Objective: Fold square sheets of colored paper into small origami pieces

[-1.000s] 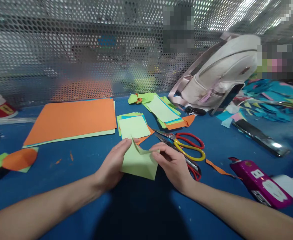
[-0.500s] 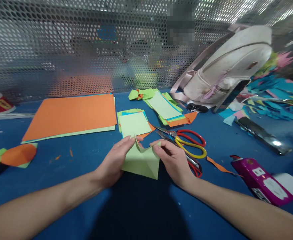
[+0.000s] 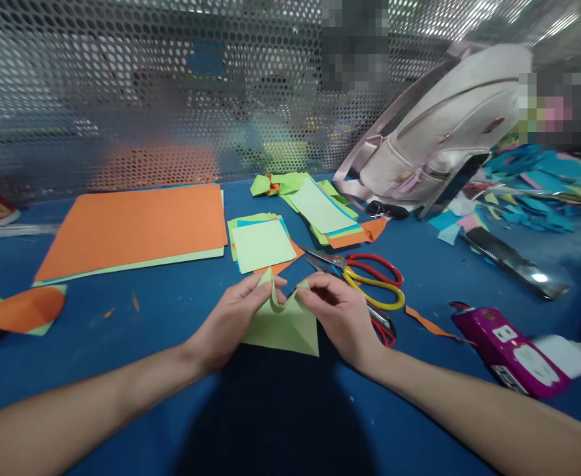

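A pale green sheet of paper (image 3: 285,330) is held between my two hands above the blue table. My left hand (image 3: 233,314) grips its left side, thumb on top. My right hand (image 3: 340,314) pinches its upper right corner between thumb and fingers. The paper's far edge bends up into a curved fold between the hands, while its near edge hangs flat. Just beyond my fingers lies a stack of square papers (image 3: 264,243), pale green on top. Scissors with red and yellow handles (image 3: 374,287) rest beside my right hand; another red-handled pair (image 3: 384,324) is partly hidden by it.
Large orange sheets (image 3: 136,225) lie at the left, with an orange cut-out (image 3: 27,309) nearer. Another paper stack (image 3: 322,208) sits at the back before a perforated metal panel (image 3: 146,99). A pale backpack (image 3: 433,125), a black phone (image 3: 513,261) and a purple device (image 3: 513,354) stand right.
The far edge of the paper is bent more sharply, its fold deeper between my fingers. My right hand has drawn slightly inward. The whole view has shifted a little.
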### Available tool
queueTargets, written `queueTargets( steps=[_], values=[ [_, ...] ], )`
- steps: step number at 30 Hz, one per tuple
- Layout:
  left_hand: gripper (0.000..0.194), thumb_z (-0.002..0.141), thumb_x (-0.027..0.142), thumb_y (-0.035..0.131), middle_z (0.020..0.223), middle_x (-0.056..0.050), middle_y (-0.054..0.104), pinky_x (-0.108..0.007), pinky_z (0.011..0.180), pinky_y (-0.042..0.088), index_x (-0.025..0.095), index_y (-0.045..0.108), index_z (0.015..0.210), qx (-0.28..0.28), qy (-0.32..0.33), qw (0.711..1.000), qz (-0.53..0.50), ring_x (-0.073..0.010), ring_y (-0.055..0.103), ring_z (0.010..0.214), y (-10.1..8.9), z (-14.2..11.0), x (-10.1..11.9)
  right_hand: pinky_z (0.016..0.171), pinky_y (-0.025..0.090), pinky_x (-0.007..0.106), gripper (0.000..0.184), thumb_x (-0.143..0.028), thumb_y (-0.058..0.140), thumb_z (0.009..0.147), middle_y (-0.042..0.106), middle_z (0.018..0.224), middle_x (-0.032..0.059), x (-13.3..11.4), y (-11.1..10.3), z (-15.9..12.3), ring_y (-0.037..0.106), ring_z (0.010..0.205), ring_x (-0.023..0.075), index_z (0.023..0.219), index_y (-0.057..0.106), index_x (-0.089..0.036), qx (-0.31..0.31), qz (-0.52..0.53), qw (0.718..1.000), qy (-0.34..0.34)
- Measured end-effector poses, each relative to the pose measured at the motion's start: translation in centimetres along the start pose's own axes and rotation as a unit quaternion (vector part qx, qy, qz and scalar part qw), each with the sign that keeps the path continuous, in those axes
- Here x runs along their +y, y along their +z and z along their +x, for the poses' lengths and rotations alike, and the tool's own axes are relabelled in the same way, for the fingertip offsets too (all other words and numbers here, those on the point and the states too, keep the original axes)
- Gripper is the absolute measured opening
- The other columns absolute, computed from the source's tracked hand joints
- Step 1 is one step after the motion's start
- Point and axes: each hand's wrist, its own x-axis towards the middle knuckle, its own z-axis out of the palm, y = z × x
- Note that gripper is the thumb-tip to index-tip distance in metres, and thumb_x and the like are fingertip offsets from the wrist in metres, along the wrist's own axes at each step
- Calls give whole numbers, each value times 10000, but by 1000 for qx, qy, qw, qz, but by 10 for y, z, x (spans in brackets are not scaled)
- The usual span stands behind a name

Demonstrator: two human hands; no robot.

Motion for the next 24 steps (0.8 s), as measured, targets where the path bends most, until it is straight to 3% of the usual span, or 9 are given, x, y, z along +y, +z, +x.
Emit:
queueTargets(
  steps=[5,8,13,20,24],
  values=[
    [272,861,429,470,897,10,648,-266,737,404,213,623,799,-32,24,997,65,-165,557,843,0,-4,2,502,382,221,117,-288,624,752,560,658,-6,-5,1,-1,470,581,100,683,649,-197,9,-27,998,-49],
    [290,876,407,431,967,10,655,-280,803,393,215,633,794,-41,44,989,134,-181,549,930,0,-6,5,488,383,219,117,-297,621,749,580,663,0,-7,0,-2,477,567,99,709,660,-194,2,-20,999,-29],
    [301,880,392,409,924,-1,645,-276,781,395,208,633,798,-40,72,979,188,-176,541,884,0,-8,8,452,370,201,198,-381,670,706,542,599,-25,-6,-2,-2,445,510,84,717,598,-197,16,21,998,51],
    [262,875,378,443,795,3,594,-243,690,407,199,608,778,-26,93,977,191,-150,529,758,1,-8,6,461,388,210,182,-372,653,718,552,603,-12,-7,-2,-1,452,527,94,702,609,-196,-3,19,999,43],
    [241,876,352,452,864,-2,652,-244,744,413,211,644,843,-18,96,978,183,-157,557,818,2,-8,6,482,400,213,181,-365,653,720,558,602,-8,-8,-1,-1,465,543,99,695,617,-189,-12,20,999,32]
  ],
)
